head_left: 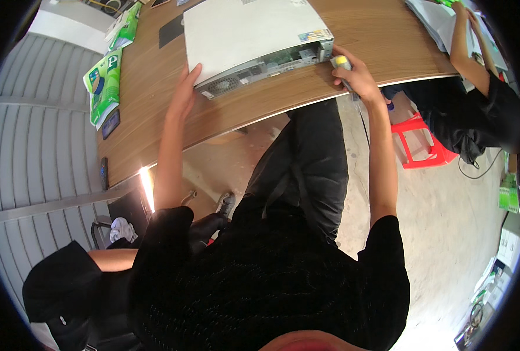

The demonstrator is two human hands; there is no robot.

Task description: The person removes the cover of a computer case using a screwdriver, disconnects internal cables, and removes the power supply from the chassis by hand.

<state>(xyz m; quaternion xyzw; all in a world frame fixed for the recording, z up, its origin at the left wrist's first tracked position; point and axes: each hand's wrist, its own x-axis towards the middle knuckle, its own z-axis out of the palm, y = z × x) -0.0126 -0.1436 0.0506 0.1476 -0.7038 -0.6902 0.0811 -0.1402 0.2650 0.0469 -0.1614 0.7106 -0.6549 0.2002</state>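
Note:
A flat white desktop computer case (248, 38) lies on the wooden table in front of me. Its rear panel faces me, with a fan grille on the left and an open slot area on the right where a green board shows. My left hand (185, 90) grips its near left corner, thumb on top. At the right end, my right hand (358, 79) is closed around what looks like a screwdriver (341, 61) with a yellow-ended grey handle. Some fingers of this hand reach behind the case's right corner, partly hidden.
Green-and-white packages (105, 88) and a phone-like device (111, 124) lie along the left side of the wooden table (271, 108). Another person's arm (462, 50) rests over papers at the right. A red stool (418, 140) stands below. Someone else sits at my lower left.

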